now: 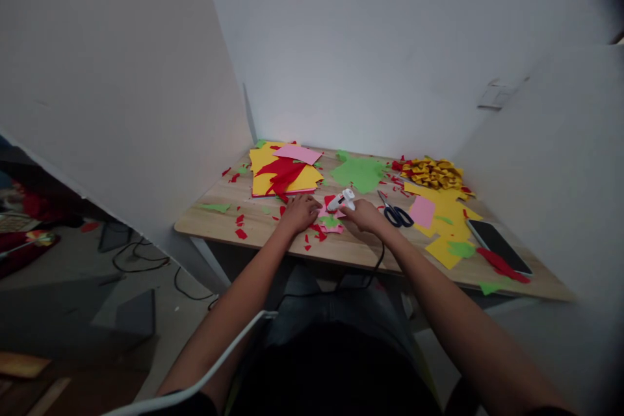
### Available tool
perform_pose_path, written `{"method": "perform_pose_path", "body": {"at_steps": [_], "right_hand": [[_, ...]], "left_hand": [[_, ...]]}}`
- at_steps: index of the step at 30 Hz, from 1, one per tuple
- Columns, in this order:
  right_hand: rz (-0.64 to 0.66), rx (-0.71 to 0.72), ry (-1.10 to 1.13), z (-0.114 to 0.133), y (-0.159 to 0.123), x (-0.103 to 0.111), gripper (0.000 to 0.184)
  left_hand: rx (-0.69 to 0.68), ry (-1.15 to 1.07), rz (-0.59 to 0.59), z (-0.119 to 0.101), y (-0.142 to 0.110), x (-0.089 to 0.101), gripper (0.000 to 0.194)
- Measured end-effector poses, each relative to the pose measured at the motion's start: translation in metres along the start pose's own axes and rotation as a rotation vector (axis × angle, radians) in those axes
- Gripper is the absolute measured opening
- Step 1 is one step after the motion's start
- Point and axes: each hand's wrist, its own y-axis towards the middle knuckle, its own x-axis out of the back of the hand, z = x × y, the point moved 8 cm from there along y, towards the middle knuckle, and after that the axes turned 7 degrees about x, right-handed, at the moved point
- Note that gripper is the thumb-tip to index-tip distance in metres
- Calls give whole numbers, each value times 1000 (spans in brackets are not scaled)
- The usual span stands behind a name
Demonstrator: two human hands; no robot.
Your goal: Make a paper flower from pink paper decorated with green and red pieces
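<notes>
My right hand (363,215) is wrapped round a white hot glue gun (341,200), whose nozzle points left. A black cord runs down from it over the table's front edge. Beneath the nozzle lies a small pink piece (332,229) with a green shape (330,221) and red bits on it. At its left edge my left hand (301,211) rests with fingers stretched out, the fingertips touching the pink piece. Just right of my right hand are dark-handled scissors (398,216), lying on the table.
Yellow sheets (263,181) lie stacked at back left under red and pink pieces. A green sheet (361,172) lies mid-back; folded yellow pieces (433,174) are heaped at back right. A phone-like dark slab (498,246) lies far right. White panels flank the table (221,224).
</notes>
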Motion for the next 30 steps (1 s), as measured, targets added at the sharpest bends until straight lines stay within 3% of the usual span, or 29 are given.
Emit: {"method": "perform_pose_path", "body": {"at_steps": [30], "right_hand": [[30, -9, -29, -2, -10, 5, 42]], "left_hand": [[10, 6, 4, -1, -1, 2, 32]]}}
